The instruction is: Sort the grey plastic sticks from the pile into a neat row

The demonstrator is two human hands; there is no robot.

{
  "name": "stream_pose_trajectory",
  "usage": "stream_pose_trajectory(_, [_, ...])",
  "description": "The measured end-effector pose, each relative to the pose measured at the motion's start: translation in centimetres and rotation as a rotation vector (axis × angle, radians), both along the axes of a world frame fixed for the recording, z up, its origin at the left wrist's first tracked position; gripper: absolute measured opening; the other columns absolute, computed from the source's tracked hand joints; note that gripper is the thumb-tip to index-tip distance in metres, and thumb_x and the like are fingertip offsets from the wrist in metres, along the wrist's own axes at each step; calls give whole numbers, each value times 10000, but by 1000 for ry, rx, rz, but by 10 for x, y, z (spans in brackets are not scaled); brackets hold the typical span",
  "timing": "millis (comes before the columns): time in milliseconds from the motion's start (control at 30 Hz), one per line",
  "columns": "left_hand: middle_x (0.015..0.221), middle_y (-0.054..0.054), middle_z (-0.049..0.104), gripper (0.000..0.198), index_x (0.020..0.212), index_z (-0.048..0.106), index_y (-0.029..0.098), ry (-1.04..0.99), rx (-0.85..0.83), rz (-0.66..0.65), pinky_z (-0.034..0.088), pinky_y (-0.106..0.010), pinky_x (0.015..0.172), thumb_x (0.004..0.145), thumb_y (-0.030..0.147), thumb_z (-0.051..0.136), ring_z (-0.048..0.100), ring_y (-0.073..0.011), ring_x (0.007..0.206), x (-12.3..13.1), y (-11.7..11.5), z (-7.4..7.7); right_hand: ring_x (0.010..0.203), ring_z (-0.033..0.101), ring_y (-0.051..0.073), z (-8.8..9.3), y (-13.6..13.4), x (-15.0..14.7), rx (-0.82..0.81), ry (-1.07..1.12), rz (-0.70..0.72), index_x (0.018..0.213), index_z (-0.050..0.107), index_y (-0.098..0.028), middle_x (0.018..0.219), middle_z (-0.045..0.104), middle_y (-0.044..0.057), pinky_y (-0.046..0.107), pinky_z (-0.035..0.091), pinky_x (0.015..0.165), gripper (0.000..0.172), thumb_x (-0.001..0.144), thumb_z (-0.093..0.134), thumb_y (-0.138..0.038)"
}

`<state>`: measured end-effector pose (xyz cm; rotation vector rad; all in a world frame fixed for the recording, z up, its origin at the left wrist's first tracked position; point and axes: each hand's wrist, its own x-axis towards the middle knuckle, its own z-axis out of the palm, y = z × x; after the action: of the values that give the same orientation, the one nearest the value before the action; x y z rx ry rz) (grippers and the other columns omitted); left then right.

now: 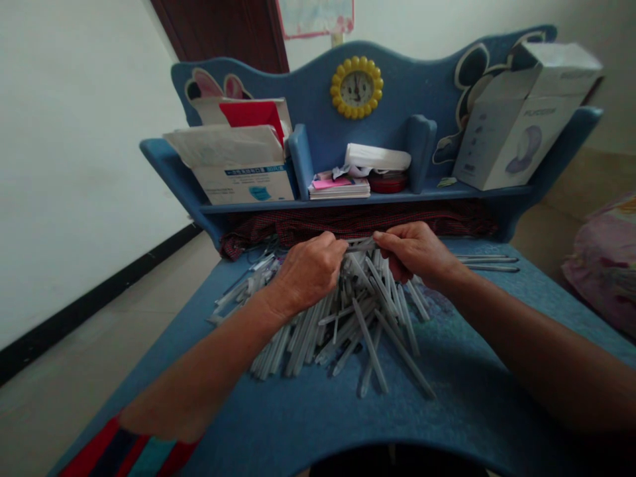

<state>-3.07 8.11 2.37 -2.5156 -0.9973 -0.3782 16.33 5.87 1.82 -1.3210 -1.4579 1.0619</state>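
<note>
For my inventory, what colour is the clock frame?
The clock frame is yellow, best seen in the head view.

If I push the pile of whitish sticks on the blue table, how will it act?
The pile of sticks would probably slide and spread, since they lie loosely crisscrossed. Each one seems fairly stiff, lying straight, and likely light, being so thin.

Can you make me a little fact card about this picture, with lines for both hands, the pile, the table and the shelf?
left hand: holding one end of a thin stick
right hand: holding its other end
pile: many loose whitish sticks, pointing different ways
table: blue, under the pile
shelf: blue, with a box towards each end
clock: yellow rim, above the shelf
</note>
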Motion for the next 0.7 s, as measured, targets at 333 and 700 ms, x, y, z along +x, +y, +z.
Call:
stream_pose_trajectory(333, [768,-46,577,113,821,574,155,17,124,13,450,-278,619,829,142,462,569,-188,731,-8,-7,2,217,361,76,-2,-8,-12,-66,57,-11,507,482,-173,293,468,-13,171,246,262,390,832,506,-388])
stream_pose_trajectory(700, [739,-53,546,119,767,552,164,-43,317,40,382,-292,551,815,127,450,522,-192,693,-12,-6,-5,212,360,83,-9,-11,-21,-106,127,33,523,485,-174,294,477,-3,181,245,257,387,843,484,-391])
